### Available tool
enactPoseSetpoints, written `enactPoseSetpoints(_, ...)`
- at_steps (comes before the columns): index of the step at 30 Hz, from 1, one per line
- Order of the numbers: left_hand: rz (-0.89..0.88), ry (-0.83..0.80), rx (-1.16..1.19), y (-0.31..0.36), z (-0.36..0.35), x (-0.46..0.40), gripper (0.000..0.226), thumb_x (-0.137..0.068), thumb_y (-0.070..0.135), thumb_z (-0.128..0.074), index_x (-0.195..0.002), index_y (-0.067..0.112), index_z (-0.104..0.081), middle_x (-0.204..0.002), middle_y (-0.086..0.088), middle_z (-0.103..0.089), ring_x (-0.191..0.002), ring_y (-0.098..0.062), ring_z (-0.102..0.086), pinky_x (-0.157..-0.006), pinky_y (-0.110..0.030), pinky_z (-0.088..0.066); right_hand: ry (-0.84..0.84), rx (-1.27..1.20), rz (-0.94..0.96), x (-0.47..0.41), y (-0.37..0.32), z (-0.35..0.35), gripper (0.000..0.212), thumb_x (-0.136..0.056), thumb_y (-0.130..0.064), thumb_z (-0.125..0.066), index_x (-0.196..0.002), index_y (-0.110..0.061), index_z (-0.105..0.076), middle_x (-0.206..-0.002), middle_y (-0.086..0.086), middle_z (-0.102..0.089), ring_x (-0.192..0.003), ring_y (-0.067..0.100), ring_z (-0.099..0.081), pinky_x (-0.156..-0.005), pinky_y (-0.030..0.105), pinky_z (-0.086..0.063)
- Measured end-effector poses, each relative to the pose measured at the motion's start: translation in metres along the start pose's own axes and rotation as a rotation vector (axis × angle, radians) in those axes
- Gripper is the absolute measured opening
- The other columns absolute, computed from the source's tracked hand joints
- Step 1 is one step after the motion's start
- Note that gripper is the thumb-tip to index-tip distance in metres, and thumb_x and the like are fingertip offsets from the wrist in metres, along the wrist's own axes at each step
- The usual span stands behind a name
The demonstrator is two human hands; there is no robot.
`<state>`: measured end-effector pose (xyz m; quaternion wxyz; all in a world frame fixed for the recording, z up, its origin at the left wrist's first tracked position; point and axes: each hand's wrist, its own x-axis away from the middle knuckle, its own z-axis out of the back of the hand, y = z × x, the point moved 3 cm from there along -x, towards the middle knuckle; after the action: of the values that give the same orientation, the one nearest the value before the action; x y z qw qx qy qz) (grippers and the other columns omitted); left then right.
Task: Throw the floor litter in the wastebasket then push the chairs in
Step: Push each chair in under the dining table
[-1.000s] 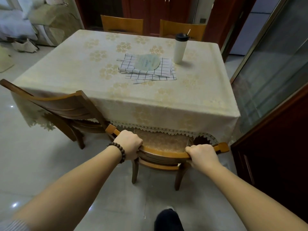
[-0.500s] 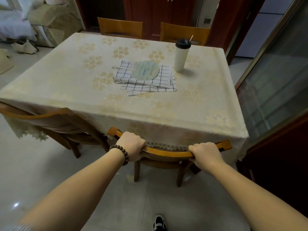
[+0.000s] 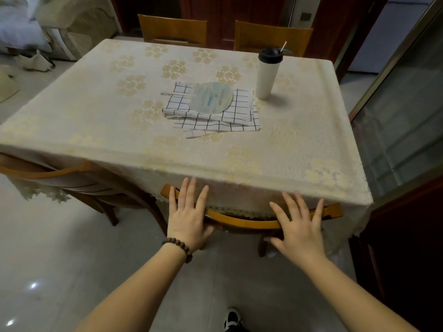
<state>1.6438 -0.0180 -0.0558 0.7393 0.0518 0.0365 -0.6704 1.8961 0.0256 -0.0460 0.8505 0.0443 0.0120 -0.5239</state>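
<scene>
Head view: open hands [image 3: 188, 220] over chair [image 3: 242, 220] backrest.

You're in a home dining room: square table [image 3: 100, 121] under a cream floral tablecloth [image 3: 275, 164] with lace trim, wooden dining chairs [image 3: 172, 29] tucked around it, a tumbler [image 3: 266, 75] and checked cloth [image 3: 230, 116] on top. Glossy floor tiles [image 3: 60, 259], dark wood doors [image 3: 230, 10], covered sofa [image 3: 72, 22] at back left.
</scene>
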Motion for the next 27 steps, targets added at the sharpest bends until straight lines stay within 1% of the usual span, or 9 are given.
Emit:
enactPoseSetpoints(1,0.054,-0.001,0.021,-0.001,0.000,0.002,0.115,-0.059,0.070,-0.060,-0.149,0.014,-0.016,-0.157,-0.021,-0.004,-0.145,-0.034,0.006,-0.115,-0.053,0.005,-0.008,-0.003,-0.005,0.000,-0.005,0.001,0.091,-0.063,-0.070,-0.065,-0.138,-0.024,-0.040,-0.149,0.014,-0.032,-0.141,0.036,-0.017,-0.106,0.069,0.005)
enactPoseSetpoints(2,0.101,-0.010,0.037,-0.001,0.000,0.003,0.122,-0.059,0.074,-0.055,-0.150,0.012,-0.003,-0.156,-0.021,0.007,-0.143,-0.035,0.014,-0.115,-0.051,0.007,-0.020,-0.005,-0.027,-0.001,-0.009,0.002,0.096,-0.064,-0.081,-0.049,-0.142,-0.028,-0.030,-0.154,0.013,-0.022,-0.143,0.036,-0.009,-0.106,0.068,0.009)
enactPoseSetpoints(3,0.135,-0.023,0.045,-0.001,-0.001,0.003,0.127,-0.058,0.077,-0.052,-0.149,0.009,0.005,-0.155,-0.022,0.014,-0.142,-0.035,0.019,-0.116,-0.050,0.008,-0.030,-0.010,-0.061,-0.003,-0.012,0.001,0.099,-0.063,-0.086,-0.037,-0.144,-0.030,-0.024,-0.156,0.011,-0.015,-0.143,0.036,-0.004,-0.105,0.069,0.009)
enactPoseSetpoints(5,0.164,-0.051,0.042,-0.003,-0.003,0.000,0.133,-0.059,0.078,-0.056,-0.147,0.005,0.013,-0.154,-0.022,0.019,-0.141,-0.034,0.022,-0.116,-0.049,0.006,-0.047,-0.016,-0.131,-0.009,-0.017,0.000,0.101,-0.061,-0.088,-0.030,-0.146,-0.033,-0.021,-0.157,0.010,-0.007,-0.143,0.038,0.000,-0.105,0.072,0.003)
enactPoseSetpoints(12,0.144,-0.099,-0.007,-0.024,-0.005,-0.012,0.134,-0.062,0.075,-0.058,-0.144,0.003,0.019,-0.153,-0.021,0.020,-0.141,-0.034,0.024,-0.117,-0.049,0.006,-0.005,-0.043,-0.176,-0.021,-0.037,-0.001,0.098,-0.064,-0.088,-0.026,-0.147,-0.037,-0.015,-0.158,0.006,-0.002,-0.142,0.040,0.003,-0.103,0.074,0.001)
enactPoseSetpoints(17,0.141,-0.112,-0.047,-0.046,0.000,-0.028,0.133,-0.061,0.081,-0.053,-0.145,0.003,0.014,-0.155,-0.021,0.015,-0.142,-0.034,0.020,-0.118,-0.049,0.004,0.008,-0.058,-0.192,-0.035,-0.056,-0.003,0.101,-0.064,-0.086,-0.038,-0.147,-0.037,-0.008,-0.158,0.006,0.000,-0.143,0.037,0.005,-0.103,0.073,0.001)
enactPoseSetpoints(20,0.135,-0.124,-0.073,-0.049,0.000,-0.033,0.131,-0.062,0.083,-0.050,-0.146,0.002,0.011,-0.155,-0.022,0.014,-0.142,-0.035,0.019,-0.117,-0.049,0.005,-0.002,-0.066,-0.190,-0.040,-0.058,-0.004,0.098,-0.065,-0.085,-0.034,-0.147,-0.036,-0.010,-0.158,0.006,-0.002,-0.143,0.035,0.002,-0.104,0.073,-0.001)
enactPoseSetpoints(23,0.143,-0.121,-0.066,-0.041,0.000,-0.033,0.130,-0.062,0.079,-0.052,-0.146,0.001,0.009,-0.154,-0.024,0.013,-0.142,-0.037,0.019,-0.117,-0.050,0.007,-0.006,-0.048,-0.159,-0.040,-0.049,-0.007,0.096,-0.066,-0.085,-0.030,-0.147,-0.036,-0.012,-0.158,0.006,-0.005,-0.144,0.033,-0.002,-0.105,0.070,-0.002)
enactPoseSetpoints(27,0.153,-0.136,-0.056,-0.025,0.000,-0.033,0.128,-0.064,0.079,-0.050,-0.146,0.002,0.010,-0.154,-0.025,0.014,-0.141,-0.038,0.021,-0.116,-0.050,0.011,-0.050,-0.044,-0.160,-0.041,-0.033,-0.010,0.096,-0.068,-0.084,-0.037,-0.147,-0.033,-0.020,-0.157,0.006,-0.013,-0.143,0.030,-0.008,-0.106,0.068,-0.006)
